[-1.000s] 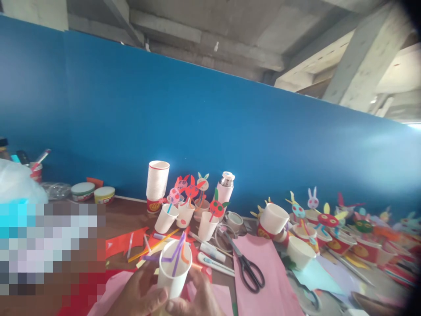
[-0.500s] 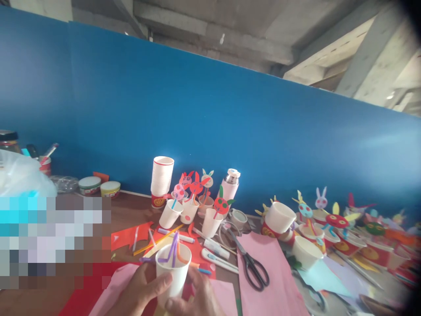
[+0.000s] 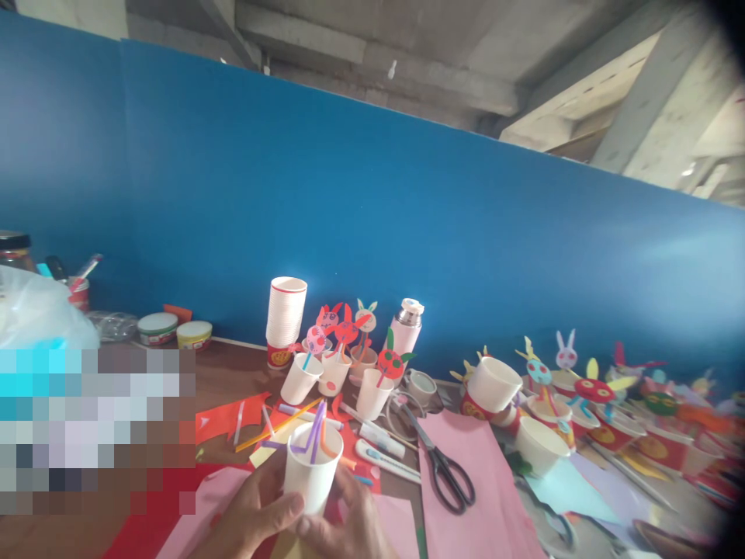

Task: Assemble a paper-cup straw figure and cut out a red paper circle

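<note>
Across the tabletop [image 3: 233, 374], our left hand [image 3: 263, 508] and right hand [image 3: 356, 514] clasp one white cup [image 3: 311, 483] between them, near one pair of scissors [image 3: 447, 475] and one flask [image 3: 403, 332].

Matt white paper cup [image 3: 310, 485]; glossy purple plastic straws [image 3: 317, 431].

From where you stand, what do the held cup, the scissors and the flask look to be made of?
Held paper cup: likely coated paper, white, smooth, judging by the thin wall and rolled rim.
Scissors: black handles, probably plastic; grey blades, likely metal.
Flask: shiny silver neck suggests steel; pale pink body, painted metal or plastic, can't tell.
</note>
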A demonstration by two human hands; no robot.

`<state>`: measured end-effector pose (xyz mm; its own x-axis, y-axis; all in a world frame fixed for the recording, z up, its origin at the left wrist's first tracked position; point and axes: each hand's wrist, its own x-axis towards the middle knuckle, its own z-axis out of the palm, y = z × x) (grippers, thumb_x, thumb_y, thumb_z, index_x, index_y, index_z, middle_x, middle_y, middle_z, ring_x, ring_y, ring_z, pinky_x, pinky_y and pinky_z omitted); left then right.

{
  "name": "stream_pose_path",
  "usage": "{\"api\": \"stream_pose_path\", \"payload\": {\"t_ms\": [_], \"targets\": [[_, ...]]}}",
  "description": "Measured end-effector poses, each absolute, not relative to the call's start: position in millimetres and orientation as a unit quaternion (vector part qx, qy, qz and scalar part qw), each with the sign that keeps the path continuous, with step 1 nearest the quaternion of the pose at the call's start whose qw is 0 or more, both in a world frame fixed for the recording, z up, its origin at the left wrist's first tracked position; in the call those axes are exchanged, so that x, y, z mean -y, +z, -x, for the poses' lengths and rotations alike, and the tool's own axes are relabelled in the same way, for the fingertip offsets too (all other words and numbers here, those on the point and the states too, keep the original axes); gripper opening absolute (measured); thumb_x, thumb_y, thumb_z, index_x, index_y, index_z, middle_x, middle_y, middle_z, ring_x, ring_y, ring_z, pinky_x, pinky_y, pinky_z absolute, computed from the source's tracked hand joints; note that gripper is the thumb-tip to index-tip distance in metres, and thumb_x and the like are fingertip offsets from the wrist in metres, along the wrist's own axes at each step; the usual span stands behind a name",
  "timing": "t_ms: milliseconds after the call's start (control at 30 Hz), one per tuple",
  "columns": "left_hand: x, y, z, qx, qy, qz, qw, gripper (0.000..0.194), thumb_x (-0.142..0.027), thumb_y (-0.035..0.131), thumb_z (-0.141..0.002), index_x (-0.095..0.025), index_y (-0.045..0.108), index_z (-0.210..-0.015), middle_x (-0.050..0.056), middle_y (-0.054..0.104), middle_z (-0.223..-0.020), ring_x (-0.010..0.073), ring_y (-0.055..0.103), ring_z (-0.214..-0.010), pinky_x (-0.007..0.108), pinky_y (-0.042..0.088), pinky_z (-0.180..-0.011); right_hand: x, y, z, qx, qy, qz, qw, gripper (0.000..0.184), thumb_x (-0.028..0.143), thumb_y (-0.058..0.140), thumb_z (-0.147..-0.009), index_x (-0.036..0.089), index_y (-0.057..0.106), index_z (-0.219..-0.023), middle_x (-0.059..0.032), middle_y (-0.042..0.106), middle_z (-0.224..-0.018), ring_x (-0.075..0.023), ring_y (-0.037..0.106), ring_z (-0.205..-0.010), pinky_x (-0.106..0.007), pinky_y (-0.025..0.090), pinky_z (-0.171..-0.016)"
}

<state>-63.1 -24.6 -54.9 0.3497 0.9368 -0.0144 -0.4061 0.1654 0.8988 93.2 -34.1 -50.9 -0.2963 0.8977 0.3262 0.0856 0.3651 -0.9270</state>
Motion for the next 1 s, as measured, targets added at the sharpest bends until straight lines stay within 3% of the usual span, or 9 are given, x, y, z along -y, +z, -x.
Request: {"api": "stream_pose_path", "payload": {"t_ms": [200,400,533,600,767,867,1000], "targets": [[28.7,-37.0,61.3,-0.285,0.473,-0.444,0.706,0.053,-0.043,0.071,-0.066,-0.024,0.061,-0.114,0.011,0.065,-0.115,0.0361,0.054,-0.11,0.042,0.049,-0.082,32.1,-50.2,-96.9,0.667,0.428,0.405,0.456,0.058,0.059,0.072,-0.063,0.019,0.061,-0.103,-0.0054,0.067,-0.092,-0.0238,0.061,-0.082,-0.028,0.048,-0.07],[25.4,-39.9,58.4,-0.27,0.462,-0.463,0.707,0.049,-0.046,0.075,-0.061,-0.02,0.068,-0.102,0.011,0.072,-0.095,0.0338,0.063,-0.094,0.039,0.05,-0.076,33.8,-54.3,-94.8,0.669,0.394,0.424,0.467,0.059,0.059,0.074,-0.061,0.02,0.061,-0.104,-0.0047,0.066,-0.088,-0.0228,0.06,-0.08,-0.029,0.048,-0.072],[29.1,-35.8,59.5,-0.291,0.465,-0.423,0.721,0.044,-0.041,0.076,-0.063,-0.019,0.069,-0.101,0.01,0.073,-0.094,0.032,0.064,-0.094,0.036,0.05,-0.077,34.4,-51.6,-94.2,0.671,0.43,0.37,0.477,0.064,0.059,0.069,-0.068,0.02,0.053,-0.116,-0.0068,0.065,-0.099,-0.0245,0.061,-0.089,-0.031,0.048,-0.078],[32.0,-30.9,60.7,-0.305,0.465,-0.378,0.741,0.043,-0.038,0.073,-0.068,-0.018,0.066,-0.105,0.01,0.073,-0.097,0.0324,0.063,-0.097,0.038,0.05,-0.079,34.2,-50.6,-96.3,0.682,0.428,0.349,0.479,0.058,0.06,0.06,-0.075,0.019,0.052,-0.116,-0.0067,0.065,-0.093,-0.0227,0.061,-0.083,-0.03,0.048,-0.074],[30.6,-30.6,67.0,-0.303,0.476,-0.312,0.764,0.04,-0.037,0.066,-0.076,-0.017,0.061,-0.11,0.008,0.073,-0.095,0.0307,0.064,-0.097,0.042,0.047,-0.088,37.0,-53.4,-107.4,0.698,0.264,0.443,0.497,0.04,0.053,0.044,-0.088,0.018,0.059,-0.079,-0.0031,0.058,-0.067,-0.016,0.054,-0.061,-0.025,0.043,-0.058],[24.7,-40.8,72.1,-0.349,0.483,-0.327,0.734,0.036,-0.039,0.064,-0.077,-0.02,0.061,-0.107,0.006,0.072,-0.099,0.0301,0.061,-0.104,0.042,0.045,-0.091,43.0,-46.5,-115.3,0.694,0.173,0.473,0.514,0.034,0.045,0.046,-0.091,0.019,0.059,-0.075,-0.0031,0.056,-0.068,-0.0156,0.053,-0.06,-0.025,0.044,-0.056],[18.4,-53.5,74.4,-0.366,0.499,-0.334,0.711,0.038,-0.045,0.067,-0.072,-0.02,0.061,-0.1,0.008,0.072,-0.098,0.0335,0.058,-0.108,0.044,0.046,-0.089,58.2,-18.3,-125.2,0.757,0.12,0.398,0.505,0.022,0.036,0.049,-0.091,0.023,0.061,-0.077,-0.0012,0.057,-0.064,-0.016,0.056,-0.06,-0.027,0.047,-0.059]]}}
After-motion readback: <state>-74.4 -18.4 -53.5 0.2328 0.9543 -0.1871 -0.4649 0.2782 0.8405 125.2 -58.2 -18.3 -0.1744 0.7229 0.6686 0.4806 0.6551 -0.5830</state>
